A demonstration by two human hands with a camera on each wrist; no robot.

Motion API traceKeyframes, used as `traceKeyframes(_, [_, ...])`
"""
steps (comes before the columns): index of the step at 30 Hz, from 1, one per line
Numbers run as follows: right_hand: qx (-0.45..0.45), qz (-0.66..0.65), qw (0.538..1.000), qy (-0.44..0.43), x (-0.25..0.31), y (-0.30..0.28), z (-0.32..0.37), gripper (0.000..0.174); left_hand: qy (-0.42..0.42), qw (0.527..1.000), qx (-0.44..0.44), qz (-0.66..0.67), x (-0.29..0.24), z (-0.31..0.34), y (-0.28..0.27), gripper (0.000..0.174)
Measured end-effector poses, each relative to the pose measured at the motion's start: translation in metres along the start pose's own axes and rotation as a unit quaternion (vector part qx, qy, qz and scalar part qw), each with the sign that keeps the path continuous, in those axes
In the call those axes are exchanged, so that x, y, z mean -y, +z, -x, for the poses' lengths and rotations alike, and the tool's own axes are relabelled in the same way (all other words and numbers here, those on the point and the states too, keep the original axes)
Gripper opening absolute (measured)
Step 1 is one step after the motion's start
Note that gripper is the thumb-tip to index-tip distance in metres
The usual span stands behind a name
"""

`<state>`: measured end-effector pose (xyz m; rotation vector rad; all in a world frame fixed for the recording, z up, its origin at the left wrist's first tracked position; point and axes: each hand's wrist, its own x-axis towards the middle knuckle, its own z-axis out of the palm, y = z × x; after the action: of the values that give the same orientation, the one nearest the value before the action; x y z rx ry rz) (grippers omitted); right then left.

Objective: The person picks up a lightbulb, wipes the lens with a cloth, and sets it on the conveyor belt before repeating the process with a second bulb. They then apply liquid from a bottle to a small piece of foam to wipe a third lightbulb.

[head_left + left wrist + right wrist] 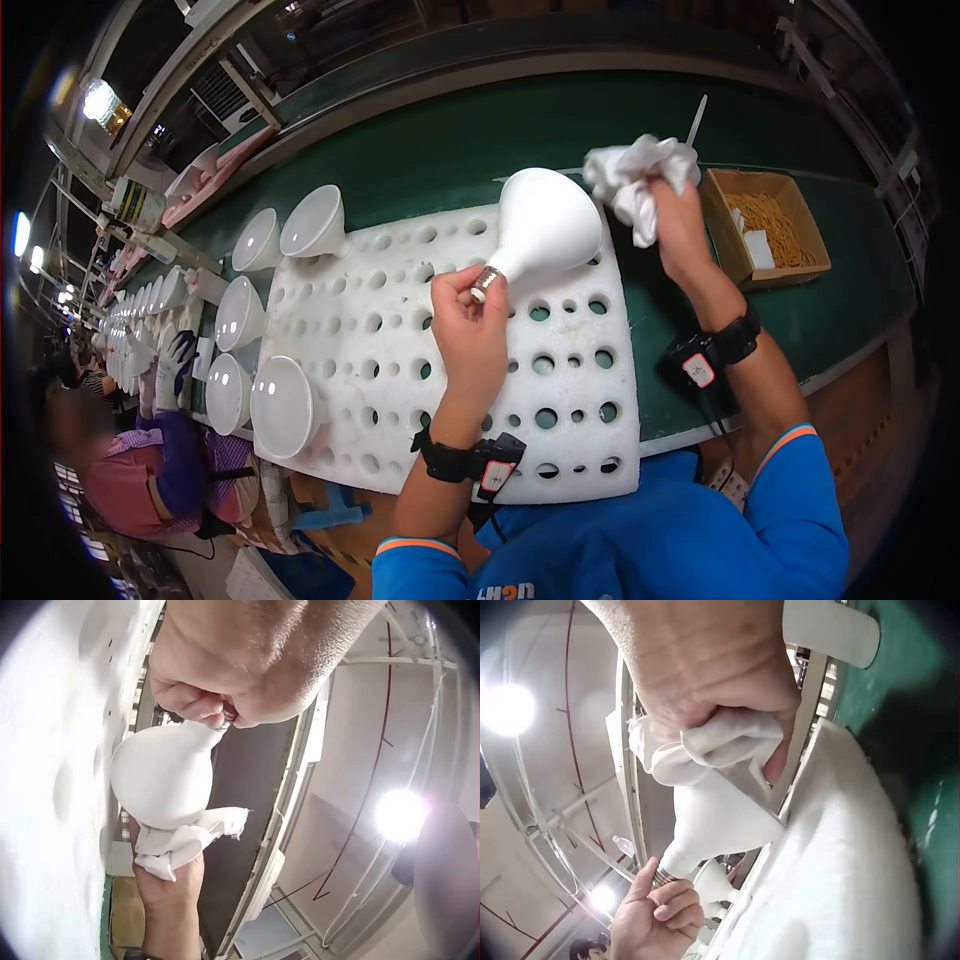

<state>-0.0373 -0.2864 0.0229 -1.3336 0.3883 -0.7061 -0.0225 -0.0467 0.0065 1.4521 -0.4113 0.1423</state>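
Observation:
A large white cone-shaped light bulb [548, 222] is held over the foam board, its wide end tilted up and away. My left hand [470, 335] pinches its metal screw base [487, 284] between thumb and fingers. My right hand [682, 232] grips a crumpled white cloth [640, 180] just right of the bulb's wide end. In the right wrist view the cloth [712, 746] is bunched under the palm, right at the bulb's rim [727, 814]. The left wrist view shows the cloth [176, 844] against the wide end, which partly hides the right-hand fingers.
The white foam board [450, 390] has rows of round holes. Several similar bulbs [285, 405] stand along its left side. A cardboard box [765, 228] of tan rubber bands sits at right on the green belt [660, 370]. Another person [150, 470] works at far left.

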Motion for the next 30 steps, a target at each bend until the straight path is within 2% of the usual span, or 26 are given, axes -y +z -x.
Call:
traceKeyframes(1, [0.003, -0.031, 0.997, -0.064, 0.013, 0.002, -0.002, 0.033, 0.055, 0.997, 0.018, -0.059, 0.000, 0.001, 0.001, 0.023])
traceKeyframes(2, [0.060, -0.028, 0.992, -0.106, 0.027, 0.007, 0.004, 0.036, 0.109, 0.987, 0.036, -0.117, 0.001, 0.002, 0.001, 0.024])
traceKeyframes(3, [0.115, -0.025, 0.982, -0.146, 0.034, 0.016, 0.012, 0.038, 0.101, 0.984, 0.053, -0.138, 0.001, 0.003, 0.001, 0.026])
traceKeyframes(4, [0.177, 0.115, 0.934, -0.289, 0.030, 0.027, 0.023, 0.040, 0.093, 0.980, 0.071, -0.160, -0.002, 0.004, 0.000, 0.029])
traceKeyframes(5, [0.234, 0.250, 0.842, -0.418, 0.023, 0.039, 0.034, 0.043, 0.086, 0.976, 0.089, -0.181, -0.003, 0.005, -0.004, 0.031])
traceKeyframes(6, [0.312, 0.283, 0.782, -0.459, 0.013, 0.050, 0.038, 0.043, 0.271, 0.876, 0.107, -0.385, 0.001, 0.002, -0.013, 0.036])
traceKeyframes(7, [0.388, 0.312, 0.713, -0.495, 0.005, 0.060, 0.041, 0.043, 0.326, 0.886, 0.115, -0.309, 0.003, -0.001, -0.012, 0.038])
traceKeyframes(9, [0.345, 0.372, 0.681, -0.528, 0.005, 0.074, 0.013, 0.029, 0.261, 0.903, 0.107, -0.323, 0.002, 0.000, -0.013, 0.030])
traceKeyframes(10, [0.347, 0.414, 0.684, -0.490, 0.010, 0.085, 0.002, 0.021, 0.226, 0.911, 0.102, -0.331, 0.003, 0.002, -0.014, 0.027])
traceKeyframes(11, [0.383, 0.434, 0.730, -0.364, 0.019, 0.096, -0.007, 0.019, 0.215, 0.918, 0.091, -0.321, 0.005, 0.001, -0.015, 0.026])
traceKeyframes(15, [0.292, 0.520, 0.796, -0.104, 0.015, 0.130, -0.045, 0.027, 0.166, 0.945, 0.078, -0.272, 0.005, -0.001, -0.014, 0.023])
traceKeyframes(18, [0.307, 0.512, 0.799, -0.070, 0.011, 0.129, -0.057, 0.028, 0.116, 0.972, 0.084, -0.188, 0.003, 0.000, -0.013, 0.022])
traceKeyframes(20, [0.286, 0.368, 0.881, 0.076, 0.016, 0.111, -0.053, 0.028, 0.082, 0.982, 0.086, -0.150, -0.001, 0.003, -0.010, 0.022])
traceKeyframes(21, [0.270, 0.293, 0.905, 0.149, 0.018, 0.099, -0.047, 0.028, 0.064, 0.986, 0.085, -0.127, -0.002, 0.005, -0.009, 0.022])
traceKeyframes(23, [0.252, 0.084, 0.949, 0.172, 0.009, 0.070, -0.033, 0.030, -0.014, 0.997, 0.050, -0.061, -0.002, 0.002, -0.007, 0.021])
traceKeyframes(25, [0.220, -0.082, 0.959, 0.160, 0.003, 0.051, -0.006, 0.031, -0.101, 0.995, 0.022, -0.015, 0.005, -0.002, -0.013, 0.022])
traceKeyframes(26, [0.210, -0.092, 0.960, 0.162, 0.005, 0.043, 0.007, 0.030, -0.142, 0.990, 0.018, -0.020, 0.011, -0.005, -0.015, 0.027])
traceKeyframes(29, [0.194, -0.127, 0.958, 0.172, 0.007, 0.030, 0.029, 0.029, -0.219, 0.973, -0.023, 0.073, 0.011, -0.006, -0.016, 0.026])
traceKeyframes(30, [0.196, -0.141, 0.955, 0.174, 0.008, 0.026, 0.032, 0.029, -0.184, 0.981, -0.033, 0.060, 0.013, -0.004, -0.015, 0.024])
